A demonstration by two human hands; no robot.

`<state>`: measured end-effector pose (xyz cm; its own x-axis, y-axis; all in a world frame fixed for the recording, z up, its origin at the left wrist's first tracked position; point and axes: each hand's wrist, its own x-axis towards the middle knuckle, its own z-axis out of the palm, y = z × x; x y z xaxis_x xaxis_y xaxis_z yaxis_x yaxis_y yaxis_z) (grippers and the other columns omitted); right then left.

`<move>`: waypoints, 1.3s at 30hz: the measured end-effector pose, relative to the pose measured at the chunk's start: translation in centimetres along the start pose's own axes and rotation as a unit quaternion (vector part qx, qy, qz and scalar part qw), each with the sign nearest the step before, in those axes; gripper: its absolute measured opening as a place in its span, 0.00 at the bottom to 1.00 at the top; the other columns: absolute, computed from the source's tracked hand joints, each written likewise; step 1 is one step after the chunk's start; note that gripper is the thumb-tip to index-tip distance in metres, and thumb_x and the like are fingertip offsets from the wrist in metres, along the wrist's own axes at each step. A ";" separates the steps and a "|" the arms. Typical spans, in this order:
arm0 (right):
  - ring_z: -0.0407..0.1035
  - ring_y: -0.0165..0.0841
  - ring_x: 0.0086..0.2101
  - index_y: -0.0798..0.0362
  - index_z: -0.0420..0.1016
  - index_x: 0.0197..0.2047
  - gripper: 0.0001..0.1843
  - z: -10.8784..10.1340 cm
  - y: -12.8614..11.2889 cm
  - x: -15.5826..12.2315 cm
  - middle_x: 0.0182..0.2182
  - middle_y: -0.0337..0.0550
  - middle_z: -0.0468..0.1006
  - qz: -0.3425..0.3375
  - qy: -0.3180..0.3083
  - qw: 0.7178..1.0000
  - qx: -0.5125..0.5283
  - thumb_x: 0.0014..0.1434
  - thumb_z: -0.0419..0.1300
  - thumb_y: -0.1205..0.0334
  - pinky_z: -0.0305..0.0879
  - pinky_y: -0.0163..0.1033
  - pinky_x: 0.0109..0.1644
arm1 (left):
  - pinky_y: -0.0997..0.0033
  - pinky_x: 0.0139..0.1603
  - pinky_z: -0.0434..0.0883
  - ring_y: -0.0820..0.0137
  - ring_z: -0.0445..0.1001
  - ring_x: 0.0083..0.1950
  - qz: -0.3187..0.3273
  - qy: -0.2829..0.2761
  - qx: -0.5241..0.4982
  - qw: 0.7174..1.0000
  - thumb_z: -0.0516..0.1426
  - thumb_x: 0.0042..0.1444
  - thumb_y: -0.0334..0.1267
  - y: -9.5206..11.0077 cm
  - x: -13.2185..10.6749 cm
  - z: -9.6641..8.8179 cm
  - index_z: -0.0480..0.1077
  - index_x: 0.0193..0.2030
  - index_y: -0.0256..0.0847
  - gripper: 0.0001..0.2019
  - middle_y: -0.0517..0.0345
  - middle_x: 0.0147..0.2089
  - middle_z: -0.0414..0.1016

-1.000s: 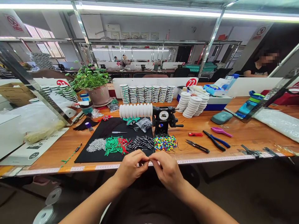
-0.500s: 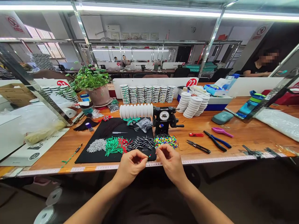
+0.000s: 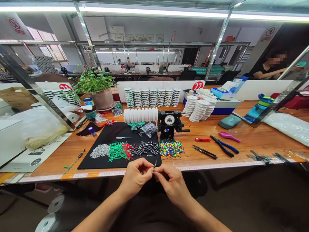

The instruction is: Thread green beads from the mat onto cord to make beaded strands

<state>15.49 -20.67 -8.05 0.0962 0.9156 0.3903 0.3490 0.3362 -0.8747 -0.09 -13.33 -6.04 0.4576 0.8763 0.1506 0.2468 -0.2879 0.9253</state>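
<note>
My left hand (image 3: 136, 178) and my right hand (image 3: 170, 182) meet at the table's front edge, thumb and forefinger of each pinched together. Between the fingertips is a thin dark strand with a small red and green tip (image 3: 155, 163) standing up from it. Just beyond lies a black mat (image 3: 96, 162) bearing silvery beads (image 3: 100, 150), green tubes (image 3: 116, 151), red tubes (image 3: 127, 149) and black tubes (image 3: 147, 148). Multicoloured beads (image 3: 172, 149) are heaped at the mat's right edge. The fingers hide the strand's lower part.
A black hand-cranked winder (image 3: 167, 124) carries a row of white spools (image 3: 141, 115). To the right lie snips (image 3: 204, 151), blue-handled pliers (image 3: 224, 146), a red item (image 3: 202, 139) and a pink tool (image 3: 229, 137). A potted plant (image 3: 102, 98) stands at back left. A person (image 3: 271, 66) sits far right.
My hands have come together and dropped slightly toward me, fingertips now touching around the strand. The person at far right has raised an arm.
</note>
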 end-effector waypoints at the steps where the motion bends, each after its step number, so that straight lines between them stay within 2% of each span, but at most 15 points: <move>1: 0.73 0.34 0.30 0.53 0.77 0.35 0.10 -0.1 0.0 -0.1 0.29 0.41 0.78 -0.025 0.004 1.000 -0.018 0.68 0.58 0.63 0.65 0.36 0.36 | 0.75 0.26 0.67 0.71 0.72 0.25 0.010 0.002 0.013 1.000 0.60 0.53 0.40 0.0 0.0 0.0 0.76 0.29 0.36 0.08 0.55 0.26 0.78; 5: 0.73 0.36 0.34 0.53 0.77 0.43 0.10 -0.4 0.4 -0.2 0.34 0.46 0.78 -0.147 0.030 0.983 -0.107 0.72 0.54 0.67 0.68 0.37 0.38 | 0.76 0.26 0.67 0.72 0.71 0.26 0.062 0.010 0.072 0.995 0.59 0.54 0.35 0.1 -0.2 0.2 0.75 0.29 0.38 0.06 0.57 0.26 0.76; 8: 0.73 0.40 0.42 0.52 0.77 0.46 0.12 -0.9 0.5 0.6 0.43 0.51 0.79 -0.210 0.033 0.966 -0.145 0.72 0.52 0.69 0.70 0.42 0.46 | 0.76 0.27 0.66 0.73 0.70 0.26 0.112 0.000 0.116 0.987 0.58 0.54 0.30 0.2 -0.1 0.0 0.74 0.28 0.40 0.06 0.60 0.26 0.74; 10: 0.73 0.41 0.42 0.51 0.78 0.43 0.12 -1.2 0.5 1.6 0.42 0.50 0.80 -0.188 0.004 0.972 -0.140 0.71 0.53 0.68 0.69 0.43 0.46 | 0.74 0.30 0.68 0.72 0.71 0.28 0.157 -0.009 0.146 0.977 0.57 0.56 0.29 0.1 0.0 -0.3 0.74 0.29 0.40 0.07 0.59 0.28 0.74; 13: 0.74 0.38 0.34 0.50 0.78 0.37 0.11 -1.7 0.4 3.7 0.33 0.44 0.80 -0.078 -0.053 0.990 -0.104 0.69 0.56 0.65 0.67 0.40 0.40 | 0.69 0.37 0.71 0.67 0.74 0.34 0.236 -0.026 0.193 0.952 0.56 0.61 0.30 -0.4 0.5 -1.1 0.76 0.34 0.40 0.08 0.54 0.33 0.77; 15: 0.73 0.36 0.31 0.51 0.79 0.34 0.10 -1.8 0.4 5.2 0.30 0.41 0.80 -0.026 -0.081 0.993 -0.081 0.66 0.58 0.64 0.65 0.38 0.37 | 0.67 0.38 0.72 0.65 0.74 0.36 0.299 -0.048 0.240 0.922 0.54 0.65 0.30 -0.8 0.8 -1.5 0.76 0.38 0.40 0.09 0.50 0.36 0.78; 17: 0.71 0.33 0.26 0.51 0.79 0.31 0.10 -1.9 0.5 6.3 0.25 0.37 0.79 -0.008 -0.103 0.992 -0.068 0.64 0.60 0.64 0.62 0.35 0.31 | 0.67 0.37 0.73 0.64 0.74 0.36 0.337 -0.073 0.273 0.898 0.53 0.66 0.30 -1.0 1.2 -1.8 0.76 0.41 0.39 0.10 0.49 0.37 0.79; 19: 0.67 0.31 0.22 0.51 0.79 0.28 0.10 -1.9 0.6 6.9 0.21 0.35 0.76 0.000 -0.112 0.992 -0.059 0.62 0.62 0.63 0.58 0.34 0.27 | 0.67 0.38 0.73 0.65 0.74 0.36 0.316 -0.081 0.252 0.911 0.54 0.65 0.30 -0.8 1.4 -1.7 0.76 0.38 0.40 0.09 0.50 0.36 0.78; 21: 0.67 0.31 0.23 0.52 0.79 0.30 0.09 -1.8 0.6 6.7 0.21 0.35 0.75 0.009 -0.101 0.994 -0.052 0.62 0.61 0.62 0.57 0.34 0.27 | 0.68 0.38 0.73 0.66 0.73 0.35 0.249 -0.063 0.194 0.947 0.57 0.61 0.31 -0.5 1.4 -1.3 0.74 0.32 0.41 0.08 0.53 0.33 0.76; 24: 0.69 0.33 0.28 0.52 0.77 0.38 0.09 -1.8 0.4 5.1 0.28 0.40 0.77 0.017 -0.016 0.999 -0.032 0.65 0.59 0.58 0.62 0.35 0.32 | 0.74 0.30 0.70 0.70 0.71 0.28 0.156 -0.018 0.136 0.978 0.58 0.57 0.30 -0.2 1.2 -0.7 0.73 0.29 0.40 0.06 0.57 0.27 0.74; 26: 0.70 0.34 0.29 0.52 0.76 0.38 0.11 -1.7 0.4 3.4 0.30 0.41 0.77 0.030 0.047 0.998 -0.004 0.67 0.57 0.55 0.64 0.36 0.34 | 0.76 0.23 0.67 0.73 0.70 0.23 0.095 -0.004 0.090 0.991 0.59 0.56 0.33 -0.2 0.8 -0.3 0.73 0.29 0.38 0.05 0.58 0.24 0.75; 28: 0.69 0.34 0.28 0.52 0.75 0.35 0.15 -1.4 0.4 1.6 0.28 0.40 0.75 0.058 0.058 0.996 0.035 0.67 0.58 0.51 0.63 0.36 0.32 | 0.77 0.22 0.67 0.73 0.70 0.21 0.047 -0.002 0.041 0.998 0.59 0.57 0.38 -0.2 0.4 0.2 0.74 0.29 0.37 0.08 0.57 0.23 0.76; 32: 0.64 0.30 0.23 0.53 0.78 0.36 0.20 -0.2 0.8 -0.5 0.26 0.39 0.74 0.138 -0.011 0.982 0.130 0.65 0.60 0.43 0.58 0.33 0.24 | 0.74 0.25 0.71 0.70 0.74 0.24 -0.008 -0.004 -0.029 1.000 0.61 0.56 0.44 0.0 -0.4 0.8 0.77 0.31 0.36 0.12 0.54 0.25 0.79; 35: 0.62 0.28 0.21 0.53 0.80 0.38 0.22 0.6 1.3 -0.8 0.26 0.40 0.76 0.165 -0.014 0.971 0.173 0.63 0.62 0.41 0.54 0.32 0.21 | 0.73 0.26 0.71 0.69 0.74 0.25 -0.042 0.006 -0.085 0.995 0.62 0.55 0.50 0.5 -0.9 1.1 0.78 0.30 0.36 0.16 0.54 0.25 0.78; 39: 0.65 0.28 0.22 0.54 0.80 0.34 0.21 1.3 2.0 -0.5 0.27 0.42 0.79 0.179 0.002 0.960 0.213 0.59 0.67 0.42 0.56 0.31 0.22 | 0.71 0.29 0.71 0.69 0.72 0.25 -0.056 0.012 -0.125 0.991 0.57 0.59 0.58 0.5 -1.3 1.3 0.80 0.30 0.36 0.25 0.55 0.22 0.75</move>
<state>14.94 -20.15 -10.32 0.1435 0.9888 0.0421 -0.1214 0.0598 -0.9908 0.51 -15.13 -6.18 0.4189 0.9068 0.0471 0.0750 -0.0862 0.9934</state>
